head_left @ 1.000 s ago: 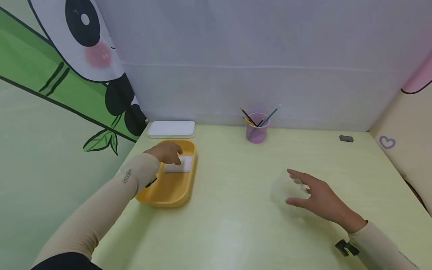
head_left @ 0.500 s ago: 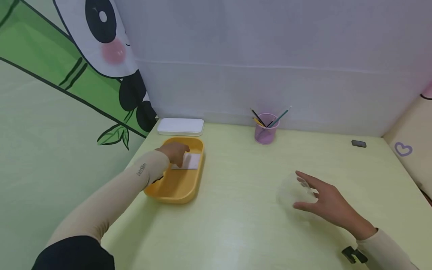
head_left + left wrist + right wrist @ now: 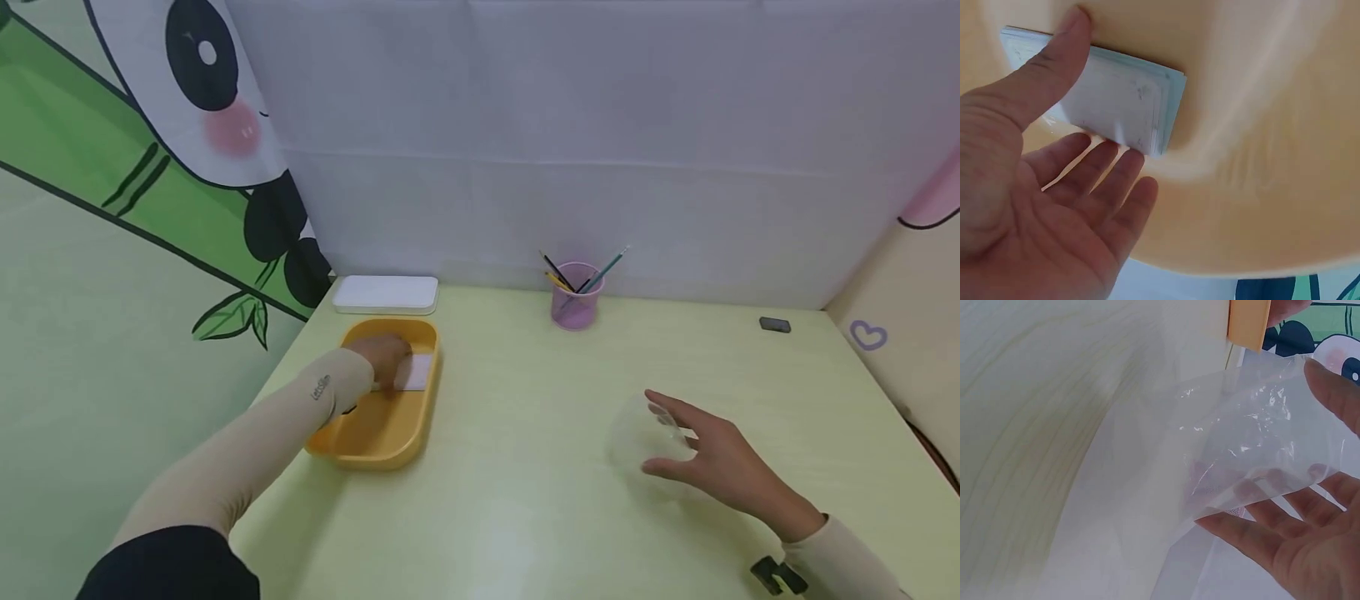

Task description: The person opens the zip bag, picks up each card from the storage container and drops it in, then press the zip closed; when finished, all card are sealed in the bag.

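Clear plastic film, a thin bag (image 3: 1254, 425), is held up off the tabletop (image 3: 510, 467) by the right hand (image 3: 712, 454), whose fingers (image 3: 1254, 534) are spread nearly straight under and beside it; no firm pinch can be made out. It is judged very light, limp and slippery, best taken at an edge between thumb and fingertip. Left of the bag and farther off, the left hand (image 3: 386, 358) is laid in the yellow tray (image 3: 375, 433), thumb on top of a small stack of white cards (image 3: 1125, 103) and fingers reaching loosely along its near edge, not yet closed under it. The stack is judged light and fairly stiff but liable to fan apart, so both long edges should be gripped.

Only the wrist views show the bag's creases and the cards' layered edges. Only the head view shows the white lid (image 3: 385, 293) beyond the tray and the pink pen cup (image 3: 573, 304) far beyond the bag.
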Demonstrator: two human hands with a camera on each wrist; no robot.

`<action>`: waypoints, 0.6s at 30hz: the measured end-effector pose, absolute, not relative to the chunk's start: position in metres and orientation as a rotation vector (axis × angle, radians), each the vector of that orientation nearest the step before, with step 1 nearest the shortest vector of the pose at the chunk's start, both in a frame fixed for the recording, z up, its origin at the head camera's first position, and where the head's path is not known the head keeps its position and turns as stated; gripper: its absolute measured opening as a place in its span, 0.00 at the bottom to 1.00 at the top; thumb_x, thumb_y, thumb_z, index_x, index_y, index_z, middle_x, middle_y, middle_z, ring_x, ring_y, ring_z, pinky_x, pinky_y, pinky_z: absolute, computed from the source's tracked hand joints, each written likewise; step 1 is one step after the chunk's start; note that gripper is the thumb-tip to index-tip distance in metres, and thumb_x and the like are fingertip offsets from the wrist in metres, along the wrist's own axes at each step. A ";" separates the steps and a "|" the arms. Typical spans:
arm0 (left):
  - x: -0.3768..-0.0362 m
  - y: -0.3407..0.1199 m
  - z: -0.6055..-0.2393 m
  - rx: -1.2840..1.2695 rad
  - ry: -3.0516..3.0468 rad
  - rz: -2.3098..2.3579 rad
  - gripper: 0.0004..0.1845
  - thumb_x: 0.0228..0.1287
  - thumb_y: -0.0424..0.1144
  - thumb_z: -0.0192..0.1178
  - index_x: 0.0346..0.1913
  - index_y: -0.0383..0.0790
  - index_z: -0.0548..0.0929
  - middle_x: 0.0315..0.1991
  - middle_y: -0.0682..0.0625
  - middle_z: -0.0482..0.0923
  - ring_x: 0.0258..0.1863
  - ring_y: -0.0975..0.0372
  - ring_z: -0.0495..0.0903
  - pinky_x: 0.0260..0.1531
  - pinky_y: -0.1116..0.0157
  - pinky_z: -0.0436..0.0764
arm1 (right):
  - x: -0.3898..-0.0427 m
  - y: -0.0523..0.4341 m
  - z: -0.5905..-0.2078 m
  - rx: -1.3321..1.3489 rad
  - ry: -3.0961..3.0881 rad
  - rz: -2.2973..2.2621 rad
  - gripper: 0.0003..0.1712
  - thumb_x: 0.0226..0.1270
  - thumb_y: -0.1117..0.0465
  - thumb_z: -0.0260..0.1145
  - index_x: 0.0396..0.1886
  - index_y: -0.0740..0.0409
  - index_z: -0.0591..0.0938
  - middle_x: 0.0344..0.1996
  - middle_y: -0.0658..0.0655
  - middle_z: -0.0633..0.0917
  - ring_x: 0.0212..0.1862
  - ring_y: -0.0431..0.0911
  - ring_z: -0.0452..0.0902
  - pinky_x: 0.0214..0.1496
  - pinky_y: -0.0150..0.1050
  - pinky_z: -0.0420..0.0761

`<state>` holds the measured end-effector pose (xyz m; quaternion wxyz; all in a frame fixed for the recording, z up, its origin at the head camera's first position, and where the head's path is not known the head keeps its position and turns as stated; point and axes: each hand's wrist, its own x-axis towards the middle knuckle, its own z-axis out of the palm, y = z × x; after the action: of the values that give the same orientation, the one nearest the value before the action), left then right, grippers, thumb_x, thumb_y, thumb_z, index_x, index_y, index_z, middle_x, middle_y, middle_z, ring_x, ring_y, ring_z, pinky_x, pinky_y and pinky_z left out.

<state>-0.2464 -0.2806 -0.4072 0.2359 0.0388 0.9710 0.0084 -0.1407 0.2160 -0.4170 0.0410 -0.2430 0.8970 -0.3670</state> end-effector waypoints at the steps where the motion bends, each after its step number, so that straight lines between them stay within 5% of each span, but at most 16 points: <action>1: -0.247 -0.281 -0.408 0.086 2.661 0.036 0.35 0.52 0.37 0.77 0.65 0.41 0.77 0.58 0.46 0.76 0.50 0.50 0.73 0.64 0.44 0.67 | -0.141 0.216 -0.416 -0.744 2.749 -1.119 0.52 0.55 0.40 0.77 0.77 0.48 0.65 0.66 0.57 0.77 0.65 0.55 0.73 0.58 0.53 0.77; 7: -0.248 -0.281 -0.405 0.102 2.680 0.023 0.26 0.53 0.37 0.76 0.56 0.42 0.81 0.50 0.48 0.78 0.44 0.51 0.74 0.57 0.48 0.73 | -0.142 0.216 -0.411 -0.749 2.749 -1.109 0.53 0.55 0.39 0.77 0.77 0.49 0.65 0.67 0.58 0.76 0.66 0.56 0.72 0.58 0.54 0.76; 18: -0.242 -0.285 -0.405 0.171 2.712 0.063 0.34 0.51 0.38 0.78 0.63 0.40 0.78 0.58 0.45 0.78 0.50 0.52 0.75 0.63 0.46 0.68 | -0.139 0.220 -0.413 -0.763 2.748 -1.129 0.52 0.54 0.41 0.78 0.76 0.47 0.66 0.66 0.58 0.76 0.65 0.55 0.72 0.58 0.52 0.77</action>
<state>-0.2421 -0.2848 -0.4046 0.2101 0.0616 0.9755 0.0225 -0.1389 0.2203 -0.4134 0.0372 -0.2485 0.8953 -0.3678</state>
